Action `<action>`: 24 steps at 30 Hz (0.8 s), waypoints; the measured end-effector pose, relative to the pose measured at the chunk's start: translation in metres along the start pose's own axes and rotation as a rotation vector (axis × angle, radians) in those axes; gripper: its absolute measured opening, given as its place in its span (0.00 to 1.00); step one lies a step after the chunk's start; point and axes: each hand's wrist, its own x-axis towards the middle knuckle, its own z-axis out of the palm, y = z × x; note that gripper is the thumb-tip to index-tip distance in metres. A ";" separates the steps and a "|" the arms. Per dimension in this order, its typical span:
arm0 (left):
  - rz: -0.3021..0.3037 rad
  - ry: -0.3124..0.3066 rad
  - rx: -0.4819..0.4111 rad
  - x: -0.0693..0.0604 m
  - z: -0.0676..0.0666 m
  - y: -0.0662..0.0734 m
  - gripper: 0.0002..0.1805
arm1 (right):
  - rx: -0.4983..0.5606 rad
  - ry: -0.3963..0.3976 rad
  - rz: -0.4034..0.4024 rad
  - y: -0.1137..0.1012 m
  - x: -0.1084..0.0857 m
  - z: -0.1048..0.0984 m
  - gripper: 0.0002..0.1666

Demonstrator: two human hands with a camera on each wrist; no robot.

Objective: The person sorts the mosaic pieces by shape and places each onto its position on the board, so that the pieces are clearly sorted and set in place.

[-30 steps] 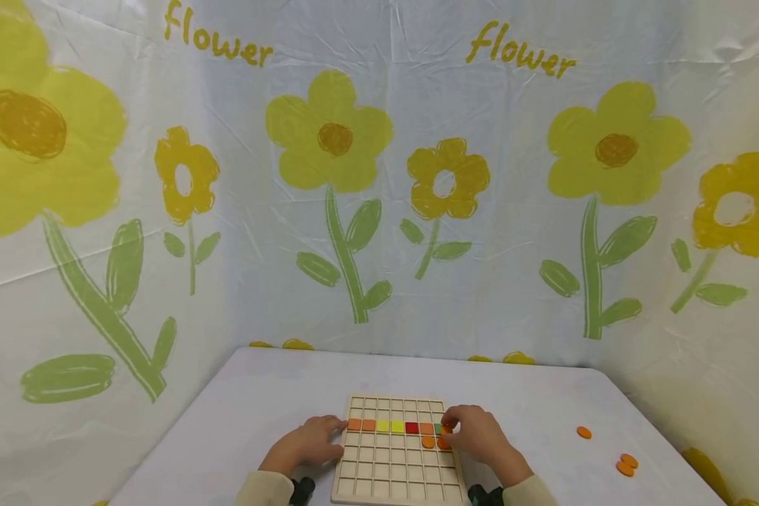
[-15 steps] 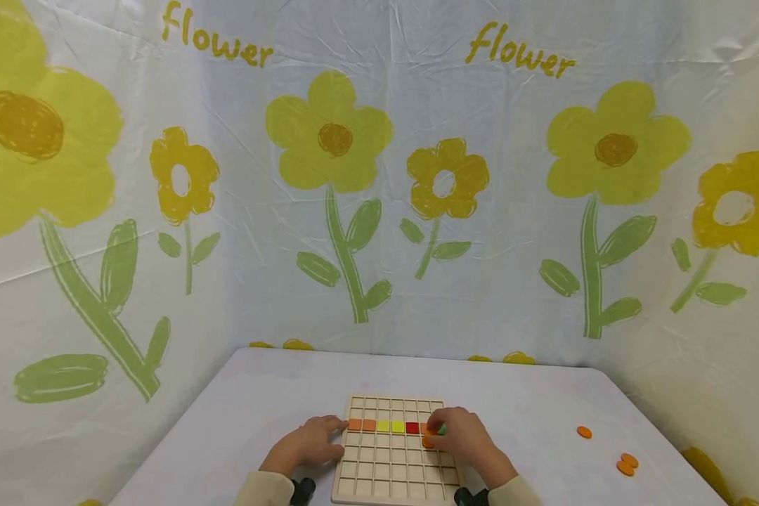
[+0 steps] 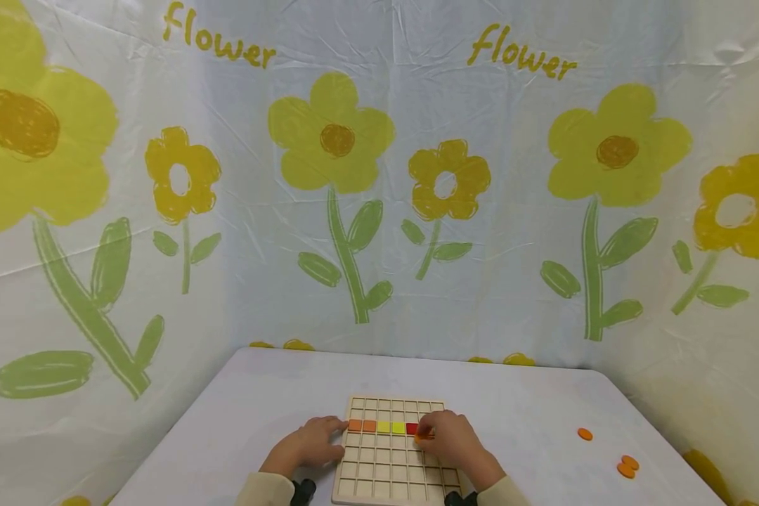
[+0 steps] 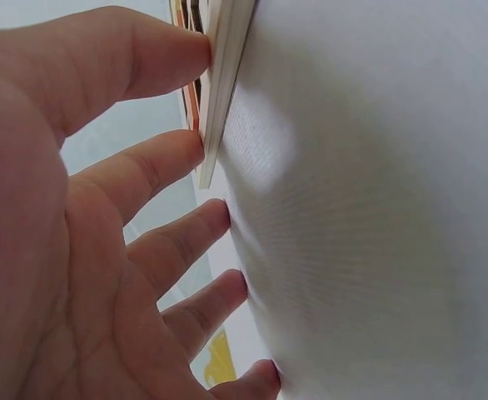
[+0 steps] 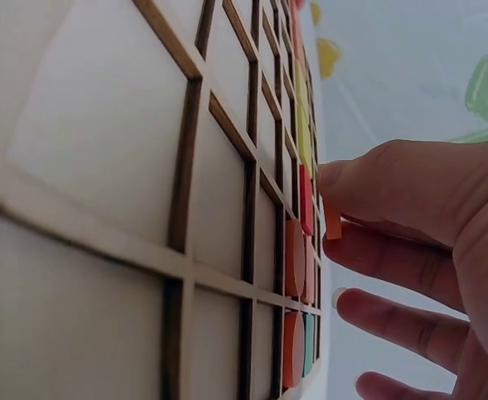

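Observation:
My right hand is over the right part of the wooden grid board, pinching an orange disc between thumb and index finger, beside the red square tile. Two more orange discs, one of them low in the right wrist view, sit in neighbouring cells; the hand hides them in the head view. Against the board's left edge, my left hand rests thumb and index fingertip, its other fingers spread on the table. Orange tiles and yellow tiles lie in the same row as the red one.
Three loose orange discs lie on the white table at the right: a single disc and a touching pair. A flower-printed curtain surrounds the table at the back and sides.
My right hand has moved left across the board with the pinched orange disc, from the green tile at the right end towards the red tile. My left hand stays put.

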 end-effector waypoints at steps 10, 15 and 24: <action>0.008 0.013 0.009 -0.002 0.001 0.000 0.31 | -0.071 0.019 -0.053 -0.002 0.004 0.008 0.04; -0.003 0.008 0.004 -0.003 0.000 0.002 0.30 | -0.086 0.013 -0.048 -0.002 0.005 0.013 0.04; -0.019 0.008 0.000 -0.002 0.001 0.001 0.31 | -0.067 -0.007 -0.047 -0.006 0.006 0.012 0.03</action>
